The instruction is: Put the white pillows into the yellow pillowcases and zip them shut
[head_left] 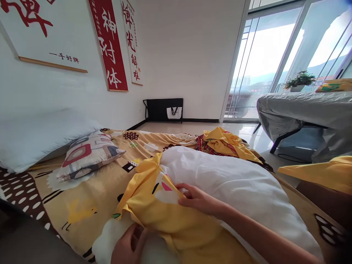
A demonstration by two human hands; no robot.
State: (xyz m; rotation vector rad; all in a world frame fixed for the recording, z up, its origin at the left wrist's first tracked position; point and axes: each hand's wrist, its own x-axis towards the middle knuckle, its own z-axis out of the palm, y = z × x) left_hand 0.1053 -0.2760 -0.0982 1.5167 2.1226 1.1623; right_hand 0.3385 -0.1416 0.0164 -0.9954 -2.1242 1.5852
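Note:
A white pillow point(233, 176) lies on the bed in front of me, partly covered by a yellow pillowcase point(170, 220) with a printed cartoon face. My right hand point(199, 200) reaches across the pillow and pinches the case by its edge, beside the pink and white print. Lower down, my left hand point(129, 244) has its fingers curled at the near edge of the case, where a white padded part shows beneath. The tips of the left fingers are partly hidden by the cloth.
A patterned cushion point(89, 154) and a white pillow point(46, 135) lie at left on the printed bedsheet point(110, 183). Crumpled yellow cloth point(225, 141) sits at the bed's far edge. At right stands a table under a grey cover point(291, 104); more yellow cloth point(324, 174) is nearer.

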